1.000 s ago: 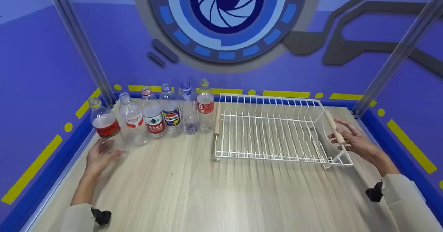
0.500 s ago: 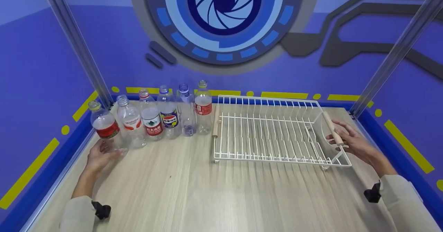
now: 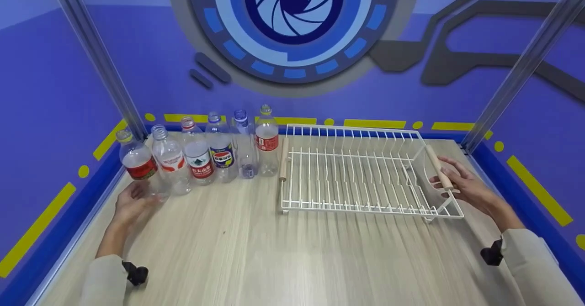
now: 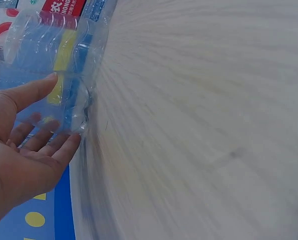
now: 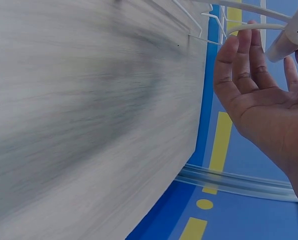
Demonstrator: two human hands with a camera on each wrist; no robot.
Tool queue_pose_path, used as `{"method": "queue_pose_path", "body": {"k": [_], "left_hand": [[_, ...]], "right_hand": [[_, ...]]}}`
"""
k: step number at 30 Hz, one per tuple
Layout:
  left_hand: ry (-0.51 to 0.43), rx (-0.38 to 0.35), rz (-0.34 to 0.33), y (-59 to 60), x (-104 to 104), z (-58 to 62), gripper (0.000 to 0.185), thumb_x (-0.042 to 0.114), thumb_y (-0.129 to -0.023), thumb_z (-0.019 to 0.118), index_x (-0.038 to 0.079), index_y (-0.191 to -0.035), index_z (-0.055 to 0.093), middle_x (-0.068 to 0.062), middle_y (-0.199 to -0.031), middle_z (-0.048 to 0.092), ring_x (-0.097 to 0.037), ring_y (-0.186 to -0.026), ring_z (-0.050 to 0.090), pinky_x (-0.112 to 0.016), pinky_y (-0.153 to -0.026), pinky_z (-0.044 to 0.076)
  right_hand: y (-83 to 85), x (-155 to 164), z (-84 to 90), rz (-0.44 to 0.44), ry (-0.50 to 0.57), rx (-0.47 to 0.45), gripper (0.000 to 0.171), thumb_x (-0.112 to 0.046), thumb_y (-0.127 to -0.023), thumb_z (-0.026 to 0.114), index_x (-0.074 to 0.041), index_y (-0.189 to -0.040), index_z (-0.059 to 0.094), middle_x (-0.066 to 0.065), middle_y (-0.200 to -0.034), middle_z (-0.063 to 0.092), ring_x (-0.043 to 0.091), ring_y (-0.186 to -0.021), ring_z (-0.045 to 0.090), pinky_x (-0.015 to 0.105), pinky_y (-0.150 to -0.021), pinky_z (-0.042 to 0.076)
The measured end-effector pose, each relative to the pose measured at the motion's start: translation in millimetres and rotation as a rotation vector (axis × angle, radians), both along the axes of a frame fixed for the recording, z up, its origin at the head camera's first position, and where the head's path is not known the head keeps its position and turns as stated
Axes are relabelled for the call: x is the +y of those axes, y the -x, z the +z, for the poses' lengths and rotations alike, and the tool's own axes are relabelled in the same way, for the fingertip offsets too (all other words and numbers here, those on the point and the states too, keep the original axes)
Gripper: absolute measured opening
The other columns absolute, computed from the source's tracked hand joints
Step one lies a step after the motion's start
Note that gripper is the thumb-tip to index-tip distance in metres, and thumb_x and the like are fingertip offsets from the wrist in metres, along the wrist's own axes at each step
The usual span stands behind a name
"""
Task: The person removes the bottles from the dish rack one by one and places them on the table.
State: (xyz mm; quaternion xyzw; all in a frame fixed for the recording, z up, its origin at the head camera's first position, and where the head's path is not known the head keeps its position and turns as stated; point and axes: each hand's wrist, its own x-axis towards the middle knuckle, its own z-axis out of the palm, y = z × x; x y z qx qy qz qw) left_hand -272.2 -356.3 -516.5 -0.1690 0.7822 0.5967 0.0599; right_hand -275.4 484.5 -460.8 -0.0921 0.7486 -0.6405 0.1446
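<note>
Several clear plastic bottles without caps stand in a row at the table's left. My left hand is at the base of the leftmost bottle, which has a red label. Its straight thumb lies along the base, and the relaxed fingers show beyond the plastic in the left wrist view. A white wire dish rack with wooden handles stands right of the row. My right hand is at the right wooden handle. Thumb outside, loosely bent fingers pass under it, with a gap visible in the right wrist view.
Near the bottle end of the rack is the left wooden handle. Other bottles stand close together, including one with a blue label and a red-labelled one beside the rack. Blue panels and metal posts enclose the wooden table.
The head view has shifted slightly. Both hands, the bottles and the rack hold nearly the same places relative to each other.
</note>
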Motion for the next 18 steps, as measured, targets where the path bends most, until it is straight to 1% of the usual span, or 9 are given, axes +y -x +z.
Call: {"method": "queue_pose_path", "body": {"k": [3,7,11,13,18], "left_hand": [[-0.004,0.014,-0.005,0.2,0.2,-1.6,0.098,0.012,-0.094,0.071,0.011,-0.165,0.005,-0.016,-0.173,0.007,-0.038,-0.160,0.007,-0.053,-0.128,0.015],[-0.006,0.006,-0.009,0.7,0.5,-2.6,0.096,0.014,-0.095,0.071,0.013,-0.166,0.006,-0.014,-0.173,0.007,-0.037,-0.160,0.008,-0.053,-0.128,0.015],[-0.007,0.016,-0.019,0.6,2.2,-3.6,0.097,0.016,-0.095,0.071,0.012,-0.165,0.005,-0.016,-0.173,0.008,-0.038,-0.159,0.009,-0.053,-0.128,0.016],[-0.008,0.024,-0.025,0.5,4.2,-3.5,0.097,0.018,-0.095,0.072,0.012,-0.165,0.004,-0.016,-0.172,0.008,-0.038,-0.159,0.010,-0.054,-0.128,0.017],[-0.011,0.026,-0.017,1.5,6.2,-3.6,0.099,0.020,-0.094,0.074,0.012,-0.165,0.005,-0.016,-0.173,0.009,-0.037,-0.159,0.011,-0.054,-0.128,0.018]], "right_hand": [[0.2,-0.4,-0.3,-0.004,-0.005,-0.002,0.042,-0.025,-0.113,0.034,-0.032,-0.155,0.030,-0.003,-0.110,0.076,0.007,-0.098,0.072,0.029,-0.080,0.060],[1.1,-0.5,-0.3,0.004,0.011,-0.005,0.043,-0.025,-0.113,0.034,-0.031,-0.155,0.029,-0.002,-0.111,0.076,0.007,-0.099,0.072,0.029,-0.081,0.060],[1.3,0.9,-0.6,0.004,0.035,-0.009,0.042,-0.024,-0.113,0.033,-0.032,-0.154,0.030,-0.001,-0.111,0.076,0.008,-0.099,0.072,0.029,-0.080,0.060],[0.9,1.7,-1.0,0.001,0.035,-0.008,0.041,-0.024,-0.113,0.033,-0.032,-0.153,0.030,-0.001,-0.111,0.076,0.008,-0.099,0.072,0.029,-0.080,0.060],[0.3,1.2,-2.7,0.000,0.031,-0.009,0.042,-0.025,-0.113,0.033,-0.033,-0.154,0.030,-0.003,-0.111,0.076,0.007,-0.099,0.072,0.029,-0.081,0.060]]}}
